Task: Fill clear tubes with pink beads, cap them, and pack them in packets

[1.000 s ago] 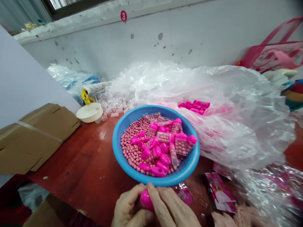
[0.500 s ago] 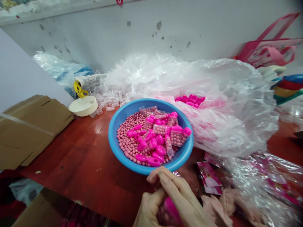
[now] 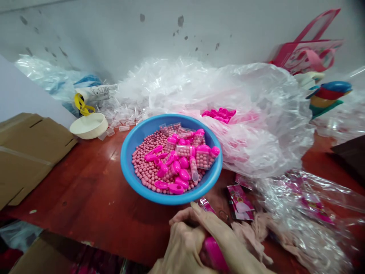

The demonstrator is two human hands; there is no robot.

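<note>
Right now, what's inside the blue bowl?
The blue bowl holds lots of little pink beads. Bright pink plastic pieces and clear containers with beads inside lie on top. The bowl's bottom, and anything buried, can't be seen: it's all covered.

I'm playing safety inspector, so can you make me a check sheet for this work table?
Surface: red tabletop, with small pale specks.
Job's things: blue basin holding pink beads and pink-capped clear containers.
Clutter: clear plastic sheeting, cardboard and a shiny pink packet around the basin.
Fingers: left hand and right hand closed together around a pink plastic piece.
Cables: nothing seen.
Surroundings: pale wall with grey patches; pink bag at the right.
</note>
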